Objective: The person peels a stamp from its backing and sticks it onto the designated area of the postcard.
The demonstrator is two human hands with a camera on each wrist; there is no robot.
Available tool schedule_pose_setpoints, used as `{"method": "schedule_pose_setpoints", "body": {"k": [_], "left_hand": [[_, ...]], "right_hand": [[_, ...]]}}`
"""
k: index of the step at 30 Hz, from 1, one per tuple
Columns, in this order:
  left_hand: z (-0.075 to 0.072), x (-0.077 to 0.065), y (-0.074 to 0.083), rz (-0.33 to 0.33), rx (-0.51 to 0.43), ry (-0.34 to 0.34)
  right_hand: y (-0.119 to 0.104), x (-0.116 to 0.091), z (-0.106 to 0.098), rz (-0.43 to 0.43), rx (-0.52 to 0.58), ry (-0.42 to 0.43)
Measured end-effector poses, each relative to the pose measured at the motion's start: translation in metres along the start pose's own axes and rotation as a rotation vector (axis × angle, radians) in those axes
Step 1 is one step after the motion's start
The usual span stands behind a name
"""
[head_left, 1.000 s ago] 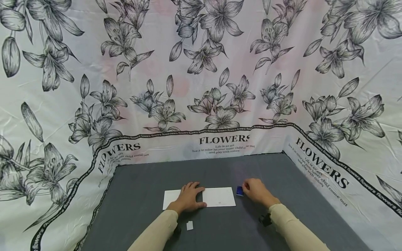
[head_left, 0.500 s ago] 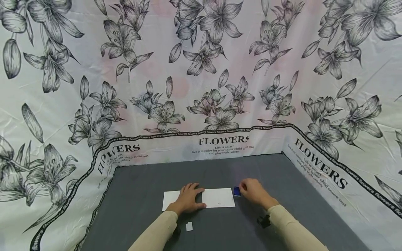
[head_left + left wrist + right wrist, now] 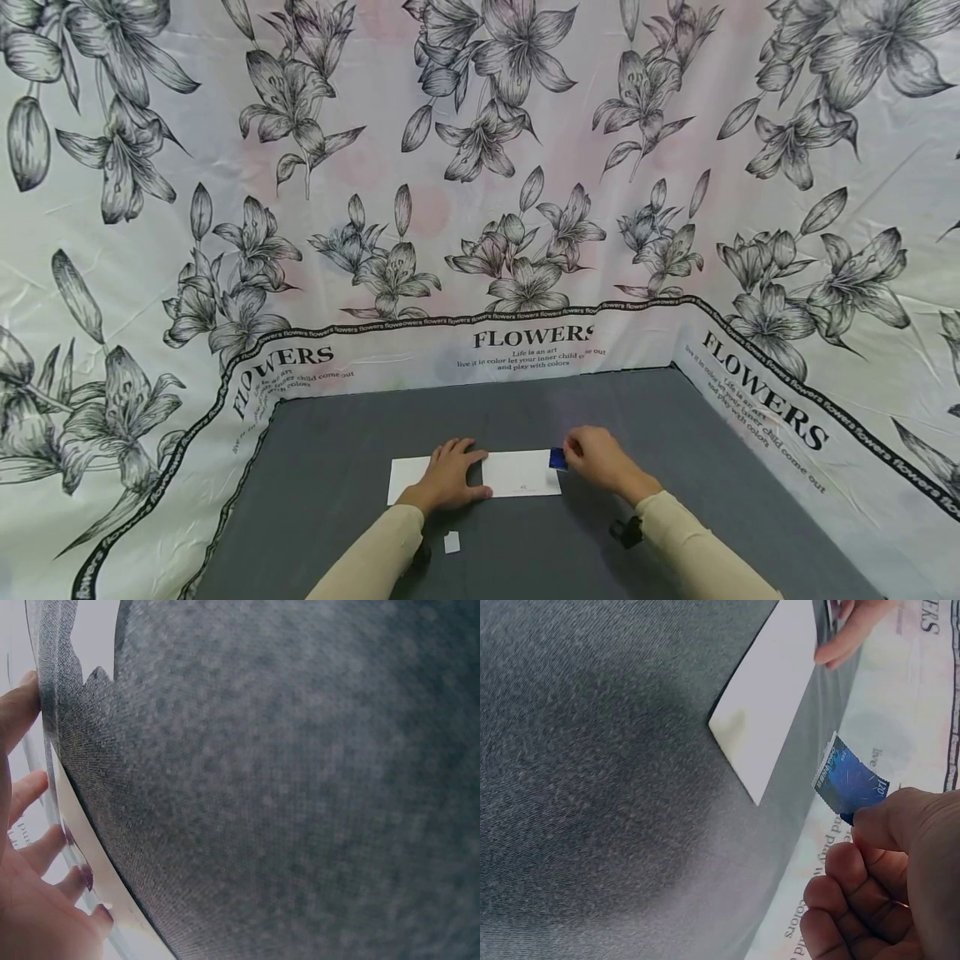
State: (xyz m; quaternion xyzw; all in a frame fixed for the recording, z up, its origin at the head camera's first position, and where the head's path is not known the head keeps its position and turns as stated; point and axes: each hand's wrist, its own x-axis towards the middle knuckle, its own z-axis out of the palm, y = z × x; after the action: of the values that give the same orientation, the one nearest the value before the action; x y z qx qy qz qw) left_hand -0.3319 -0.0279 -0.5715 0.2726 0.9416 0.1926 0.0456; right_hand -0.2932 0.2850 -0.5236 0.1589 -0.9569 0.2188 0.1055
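Note:
My right hand pinches a blue postage stamp between thumb and forefinger, the other fingers curled in. The stamp has perforated edges and a printed number. In the head view it overlaps the right end of a white envelope-like rectangle; the right wrist view shows it raised off the table. My left hand rests with spread fingers at that rectangle's left end, fingertips and thumb at its edge. To the left, a second white piece lies partly hidden under the hand, with grey tabletop showing between the two.
A small white scrap with a notched corner lies nearer the front, by the left wrist. The dark grey tabletop is bounded at back and sides by white flower-printed fabric.
My right hand has moved a little left with the stamp, from beside the white rectangle's right end to overlapping it. The left hand has stayed in place.

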Motion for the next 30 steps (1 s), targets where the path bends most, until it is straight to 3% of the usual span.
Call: {"method": "schedule_pose_setpoints", "body": {"k": [18, 30], "left_hand": [[-0.001, 0.0, 0.001, 0.002, 0.002, -0.002], [-0.002, -0.002, 0.003, -0.002, 0.002, -0.006]], "right_hand": [[-0.02, -0.001, -0.004, -0.105, -0.009, 0.03], [-0.026, -0.001, -0.002, -0.097, 0.006, 0.005]]}}
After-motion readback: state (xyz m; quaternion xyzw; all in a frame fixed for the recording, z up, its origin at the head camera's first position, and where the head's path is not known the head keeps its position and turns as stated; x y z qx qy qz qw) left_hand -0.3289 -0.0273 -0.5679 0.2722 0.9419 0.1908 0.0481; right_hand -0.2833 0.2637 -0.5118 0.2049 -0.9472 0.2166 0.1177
